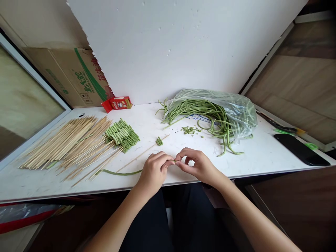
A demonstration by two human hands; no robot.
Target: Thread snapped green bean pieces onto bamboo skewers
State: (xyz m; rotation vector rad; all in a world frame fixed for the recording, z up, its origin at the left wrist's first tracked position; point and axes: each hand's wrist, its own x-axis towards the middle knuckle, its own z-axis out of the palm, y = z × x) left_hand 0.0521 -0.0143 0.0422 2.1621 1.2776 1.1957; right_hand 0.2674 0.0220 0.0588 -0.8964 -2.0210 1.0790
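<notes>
My left hand is closed around a long green bean, whose tail trails left across the white table. My right hand pinches the same bean's tip, close to my left fingertips. Just beyond my hands lies a bamboo skewer with short bean pieces threaded near its far end. To the left rests a stack of skewered bean pieces. Farther left, many bare bamboo skewers lie in a spread bundle.
A clear plastic bag of long beans lies at the back right, with small bean scraps before it. A black phone sits at the right edge. A red packet and a cardboard box are at the back left.
</notes>
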